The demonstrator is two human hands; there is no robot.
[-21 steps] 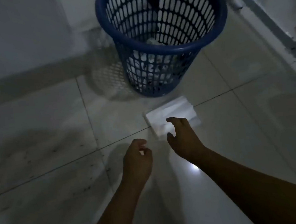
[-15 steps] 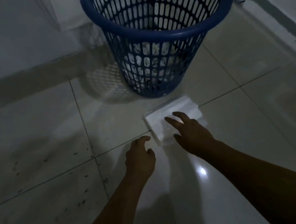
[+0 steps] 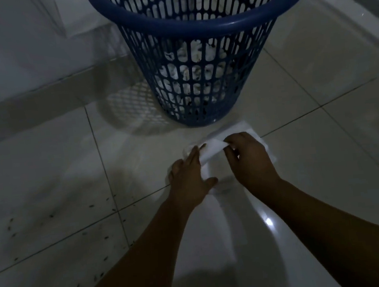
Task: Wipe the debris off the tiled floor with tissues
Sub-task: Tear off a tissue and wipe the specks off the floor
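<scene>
The left grip (image 3: pixel 191 178) lies flat with its fingers straight, pressing down on the near left edge of the tissues (image 3: pixel 238 128), a white stack lying on the floor (image 3: pixel 327 175). The thumb sticks out to the right, toward the other wrist.

The right grip (image 3: pixel 250 160) sits just right of the left one, over the same stack. Its fingers are curled, and thumb and forefinger pinch the top sheet (image 3: pixel 212 150). The sheet is raised off the stack and spans the gap between the two grips, its far end tucked under the left fingertips (image 3: pixel 195 151). Both forearms reach in from the bottom edge of the view.

The stack shows beyond and to the right of the right grip, with a little of it below the knuckles. A grout line runs out from under it on either side.

Just beyond both grips stands a blue basket (image 3: pixel 195 29) with slotted walls, its base close to the far edge of the stack. Crumpled white paper (image 3: pixel 183 73) shows through the slots low inside it.

Well to the left of the left grip, dark specks of debris (image 3: pixel 12 220) are scattered over the tiles, with more specks nearer the viewer beside the left forearm. A bright glare (image 3: pixel 268 223) sits on the glossy tile between the forearms. A pale wall (image 3: pixel 9 45) rises far beyond the left grip.
</scene>
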